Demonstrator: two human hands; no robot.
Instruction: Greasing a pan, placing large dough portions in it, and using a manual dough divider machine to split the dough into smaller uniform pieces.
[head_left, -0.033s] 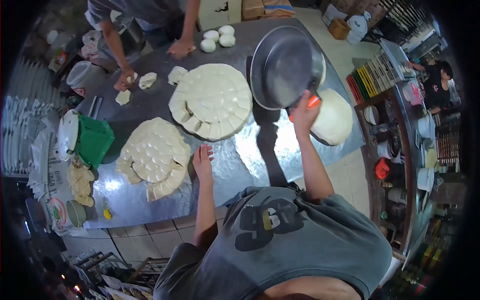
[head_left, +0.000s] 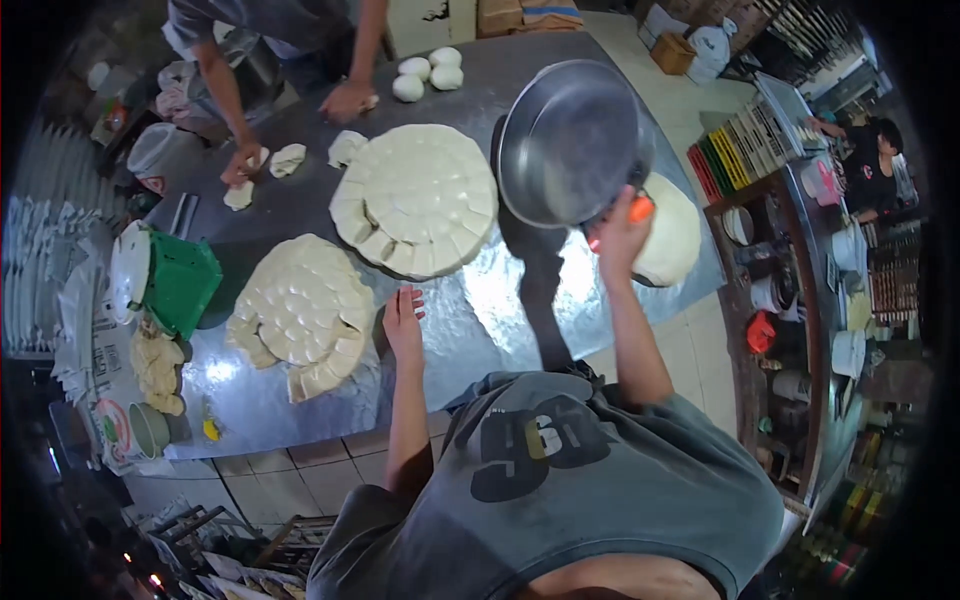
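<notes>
Right of the upper centre I see the right hand [head_left: 622, 240] grasping the metal pan [head_left: 570, 145]; its orange handle [head_left: 641, 209] is mostly covered, and a pale dough mound [head_left: 670, 235] is partly hidden behind. The left hand [head_left: 403, 320], near the middle, is loosely open, holding nothing

Ref: scored dough round [head_left: 415, 200] on steel desk [head_left: 465, 345]. Right grip [head_left: 625, 240] holds a metal pan [head_left: 570, 140] right of ref; smooth dough [head_left: 672, 235] farther right. Left grip [head_left: 403, 315] just below ref, fingers loosely extended. Second scored dough [head_left: 300, 310] lower left of ref, four dough balls [head_left: 446, 77] above, green scale [head_left: 182, 285] left.
</notes>
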